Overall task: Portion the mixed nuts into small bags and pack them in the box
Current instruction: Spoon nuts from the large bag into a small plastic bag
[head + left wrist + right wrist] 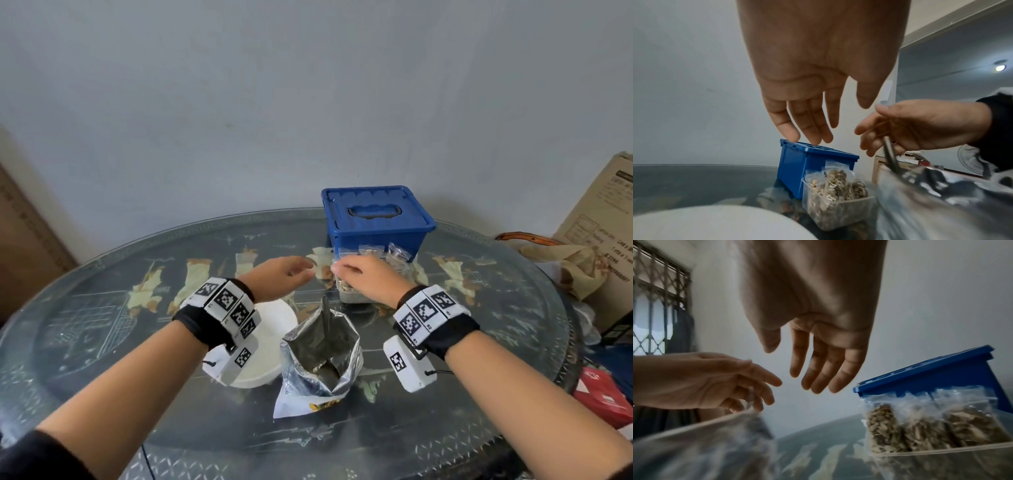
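Observation:
Both my hands hover empty over the table, fingers straight and relaxed. The left hand (294, 274) (833, 121) and right hand (346, 270) (793, 368) nearly meet above a clear plastic container (352, 296) (838, 211) (941, 459). Small clear bags of nuts (397, 257) (838, 183) (920, 426) stand in and behind it. Just behind sits the blue box (376, 222) (797, 170) (941, 374) with its lid on. An open silver foil bag (318, 359) (941, 203) (705, 451) stands upright near me, between my wrists.
A white round disc (270, 342) (715, 224) lies under my left wrist on the glass-topped round table (102, 342). Off the table's right edge are a cardboard carton (599, 222), a crumpled brown bag (561, 263) and a red packet (603, 394).

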